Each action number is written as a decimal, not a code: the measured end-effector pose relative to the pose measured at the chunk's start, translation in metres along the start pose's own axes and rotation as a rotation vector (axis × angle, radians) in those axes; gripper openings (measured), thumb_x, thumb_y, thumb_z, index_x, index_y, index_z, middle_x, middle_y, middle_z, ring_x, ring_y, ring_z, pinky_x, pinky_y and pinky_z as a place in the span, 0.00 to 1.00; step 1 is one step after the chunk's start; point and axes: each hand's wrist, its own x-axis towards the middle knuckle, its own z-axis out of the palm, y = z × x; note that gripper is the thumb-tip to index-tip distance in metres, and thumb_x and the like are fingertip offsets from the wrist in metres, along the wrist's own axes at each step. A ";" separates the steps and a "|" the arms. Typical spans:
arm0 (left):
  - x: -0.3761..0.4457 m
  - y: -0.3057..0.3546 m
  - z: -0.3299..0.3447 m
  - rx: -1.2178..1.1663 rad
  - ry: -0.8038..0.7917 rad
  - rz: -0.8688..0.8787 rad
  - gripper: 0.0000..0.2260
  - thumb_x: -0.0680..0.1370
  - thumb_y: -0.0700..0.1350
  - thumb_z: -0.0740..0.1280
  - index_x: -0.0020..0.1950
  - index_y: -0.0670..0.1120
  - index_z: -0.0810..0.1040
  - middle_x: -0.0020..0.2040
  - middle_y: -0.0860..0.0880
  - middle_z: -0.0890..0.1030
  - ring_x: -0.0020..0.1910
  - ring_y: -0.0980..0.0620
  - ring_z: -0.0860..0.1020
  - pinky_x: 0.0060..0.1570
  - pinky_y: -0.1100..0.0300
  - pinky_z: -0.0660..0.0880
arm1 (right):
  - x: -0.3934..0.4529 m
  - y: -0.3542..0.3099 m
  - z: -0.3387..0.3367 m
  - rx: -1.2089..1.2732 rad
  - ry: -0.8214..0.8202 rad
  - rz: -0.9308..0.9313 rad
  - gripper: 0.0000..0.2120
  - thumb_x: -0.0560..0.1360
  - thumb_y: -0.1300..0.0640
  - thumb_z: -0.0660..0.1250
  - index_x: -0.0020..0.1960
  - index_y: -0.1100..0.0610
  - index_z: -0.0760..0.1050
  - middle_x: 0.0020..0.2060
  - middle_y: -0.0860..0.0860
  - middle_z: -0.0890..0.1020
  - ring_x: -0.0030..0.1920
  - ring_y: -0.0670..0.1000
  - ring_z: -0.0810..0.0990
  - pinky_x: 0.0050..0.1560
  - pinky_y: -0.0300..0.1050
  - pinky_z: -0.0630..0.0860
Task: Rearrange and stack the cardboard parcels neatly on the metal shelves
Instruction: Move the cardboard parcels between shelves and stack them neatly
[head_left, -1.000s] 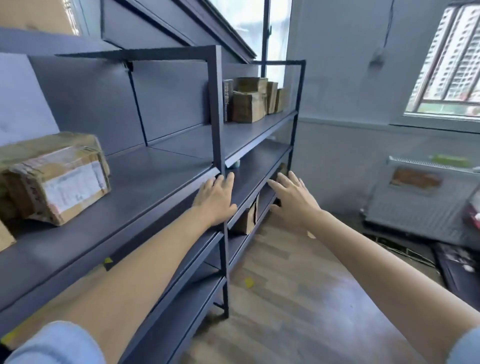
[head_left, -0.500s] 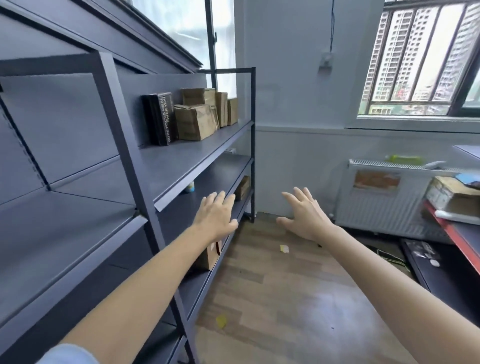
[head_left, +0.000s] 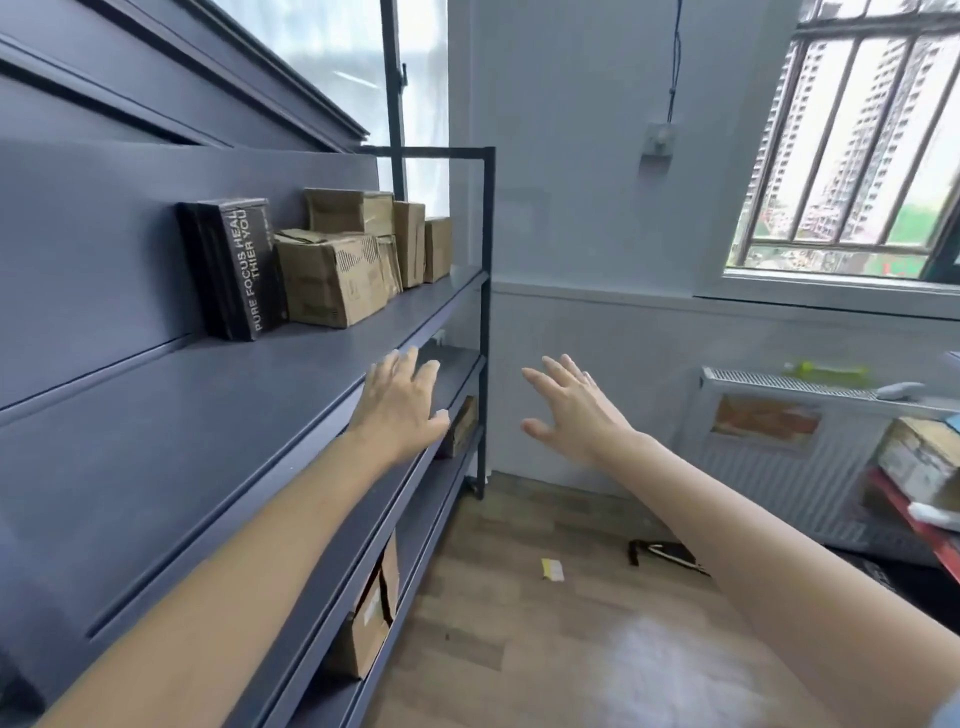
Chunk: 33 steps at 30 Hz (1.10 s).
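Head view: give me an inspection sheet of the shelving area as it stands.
Surface: metal shelves, near stretch of this tier bare.
Job's things: cardboard parcels grouped at far end beside a black box; another parcel on a lower tier.
Clutter: yellow scrap on the floor.
Grips: left hand open over shelf edge; right hand open in air.
Cables: one hangs to a wall box.
Surroundings: barred window, radiator.

Bare forearms, light-blue sleeve (head_left: 948, 714)
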 end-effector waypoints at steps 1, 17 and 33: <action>0.011 0.000 0.007 -0.004 -0.015 -0.006 0.28 0.78 0.51 0.60 0.74 0.43 0.57 0.76 0.40 0.53 0.75 0.41 0.51 0.73 0.50 0.50 | 0.012 0.011 0.005 -0.002 -0.013 0.004 0.31 0.78 0.47 0.61 0.76 0.51 0.51 0.77 0.54 0.51 0.76 0.56 0.44 0.74 0.53 0.46; 0.202 -0.014 0.070 0.010 -0.030 -0.320 0.35 0.78 0.53 0.60 0.77 0.45 0.44 0.77 0.40 0.45 0.76 0.42 0.44 0.73 0.46 0.47 | 0.251 0.122 0.032 0.124 -0.029 -0.210 0.33 0.77 0.46 0.62 0.76 0.52 0.51 0.77 0.55 0.50 0.76 0.57 0.43 0.75 0.53 0.47; 0.269 -0.125 0.089 0.164 0.079 -0.566 0.32 0.78 0.52 0.60 0.77 0.45 0.49 0.77 0.42 0.47 0.76 0.44 0.44 0.73 0.45 0.45 | 0.436 0.065 0.088 0.324 -0.054 -0.504 0.34 0.77 0.46 0.63 0.76 0.52 0.51 0.77 0.53 0.51 0.77 0.55 0.44 0.74 0.53 0.50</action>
